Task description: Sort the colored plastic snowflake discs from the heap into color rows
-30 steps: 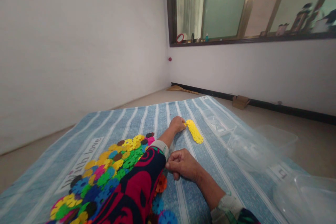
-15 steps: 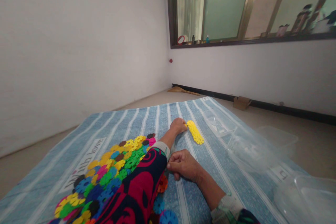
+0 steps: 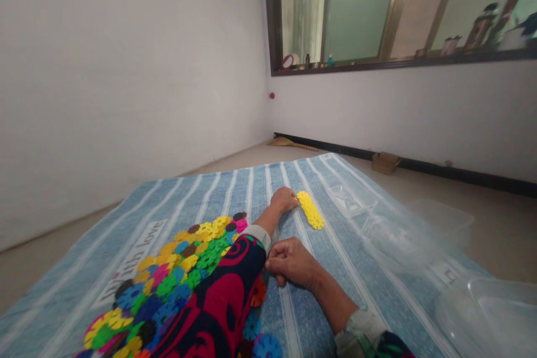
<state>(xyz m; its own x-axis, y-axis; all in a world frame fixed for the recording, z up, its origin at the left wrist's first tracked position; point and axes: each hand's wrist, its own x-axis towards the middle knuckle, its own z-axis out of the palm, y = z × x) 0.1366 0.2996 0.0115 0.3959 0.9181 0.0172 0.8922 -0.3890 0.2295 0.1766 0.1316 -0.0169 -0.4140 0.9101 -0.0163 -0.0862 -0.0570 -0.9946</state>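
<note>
My left hand (image 3: 284,199) is stretched far out on the striped blue cloth (image 3: 201,196), its fingers curled against the near end of a row of yellow flower discs (image 3: 310,210). Whether it grips a disc is hidden. My right hand (image 3: 290,262) rests closed on the cloth near my left sleeve (image 3: 226,296), fingers pinched on something I cannot make out. A heap of coloured flower discs (image 3: 168,277) lies left of my left arm, with a few orange and blue ones under it.
Clear plastic containers (image 3: 350,199) and a crumpled clear bag (image 3: 398,238) lie right of the yellow row; another clear tub (image 3: 499,313) sits at the lower right. A small cardboard box (image 3: 385,163) and a broom head (image 3: 289,142) lie by the far wall.
Almost nothing has moved. Both hands hold their places; the view shifts slightly.
</note>
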